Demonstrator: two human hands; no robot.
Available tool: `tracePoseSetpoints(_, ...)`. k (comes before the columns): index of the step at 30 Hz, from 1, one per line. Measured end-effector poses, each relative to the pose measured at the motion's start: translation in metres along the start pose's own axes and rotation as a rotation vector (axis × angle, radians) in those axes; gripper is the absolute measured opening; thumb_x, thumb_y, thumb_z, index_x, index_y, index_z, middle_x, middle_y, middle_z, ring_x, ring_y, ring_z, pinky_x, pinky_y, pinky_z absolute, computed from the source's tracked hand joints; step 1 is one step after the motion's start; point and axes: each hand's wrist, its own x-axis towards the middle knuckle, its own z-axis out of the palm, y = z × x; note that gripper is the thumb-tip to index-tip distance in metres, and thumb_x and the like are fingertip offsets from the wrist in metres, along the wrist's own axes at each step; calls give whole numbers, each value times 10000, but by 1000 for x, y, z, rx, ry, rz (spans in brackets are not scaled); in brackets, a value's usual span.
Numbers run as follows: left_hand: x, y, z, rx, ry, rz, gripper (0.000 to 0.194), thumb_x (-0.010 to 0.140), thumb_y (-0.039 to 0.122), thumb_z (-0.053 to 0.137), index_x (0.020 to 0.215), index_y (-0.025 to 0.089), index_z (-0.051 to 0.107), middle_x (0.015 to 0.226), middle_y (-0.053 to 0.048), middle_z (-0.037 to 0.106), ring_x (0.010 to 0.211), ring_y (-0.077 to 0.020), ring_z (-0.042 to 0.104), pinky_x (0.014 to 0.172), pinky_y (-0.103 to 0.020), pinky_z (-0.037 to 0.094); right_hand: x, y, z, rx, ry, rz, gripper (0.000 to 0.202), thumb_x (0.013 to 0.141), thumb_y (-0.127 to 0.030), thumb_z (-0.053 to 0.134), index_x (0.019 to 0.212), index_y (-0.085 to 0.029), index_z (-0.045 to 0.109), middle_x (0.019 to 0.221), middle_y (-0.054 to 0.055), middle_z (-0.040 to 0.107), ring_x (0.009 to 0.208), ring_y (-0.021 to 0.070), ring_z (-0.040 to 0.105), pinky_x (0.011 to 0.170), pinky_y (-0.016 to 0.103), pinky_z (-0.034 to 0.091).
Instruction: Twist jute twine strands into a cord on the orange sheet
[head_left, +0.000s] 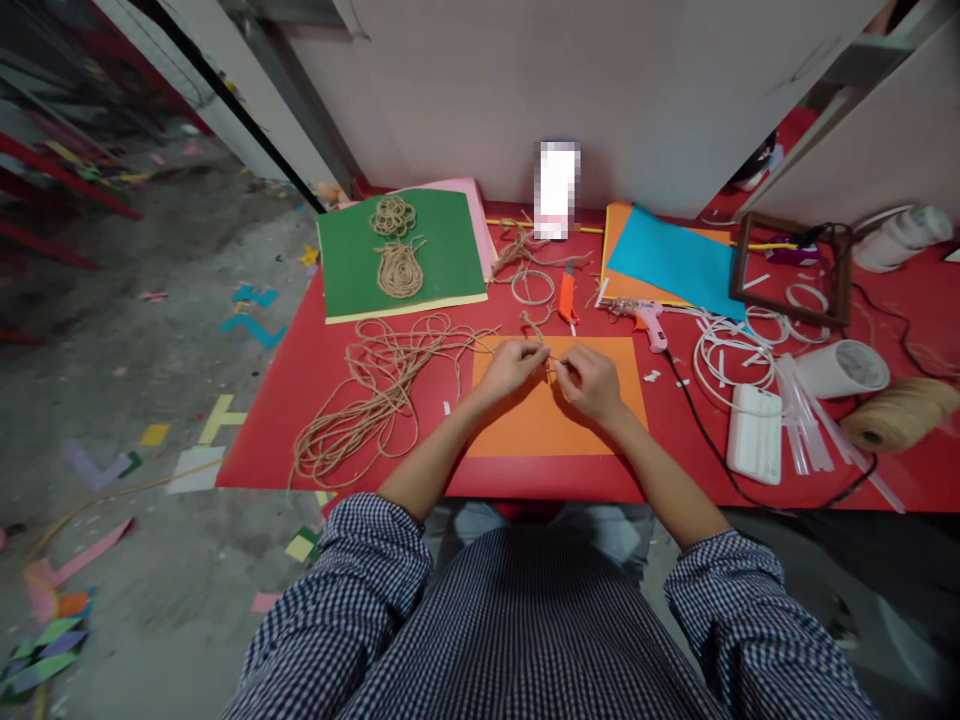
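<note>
Over the orange sheet, my left hand and my right hand are close together, each with fingers pinched on a thin piece of twine. A short length of twine extends above my left hand. To the left, a loose tangle of twine spreads over the red table. Coiled twine pieces lie on the green sheet. The tips of my fingers partly hide the held twine.
Behind the hands are an orange cutter, a white ring and a pink glue gun. A blue sheet, wooden frame, white cord, power strip and twine spool are at right.
</note>
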Motion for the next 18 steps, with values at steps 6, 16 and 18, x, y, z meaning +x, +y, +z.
tracePoseSetpoints(6,1,-1,12,-305,155,-68,496,927,615,640,763,147,657,639,18,513,588,-101,429,579,-248,307,-13,-6,17,-113,-211,-167,286,1090,-312,461,990,-195,703,877,73,735,762,191,610,716,321,371)
tracePoseSetpoints(16,1,-6,8,-268,146,-23,466,998,613,558,833,179,598,649,32,472,589,-108,433,584,-234,353,-7,-13,8,246,-9,125,313,1072,-391,489,1291,-242,655,1280,113,701,858,208,657,838,373,516)
tracePoseSetpoints(18,0,-4,10,-131,93,38,432,1032,552,513,841,175,604,708,3,546,658,-129,502,647,-249,401,-6,-10,12,385,19,286,423,1049,-443,527,1436,-275,529,1382,116,645,707,158,597,742,353,521)
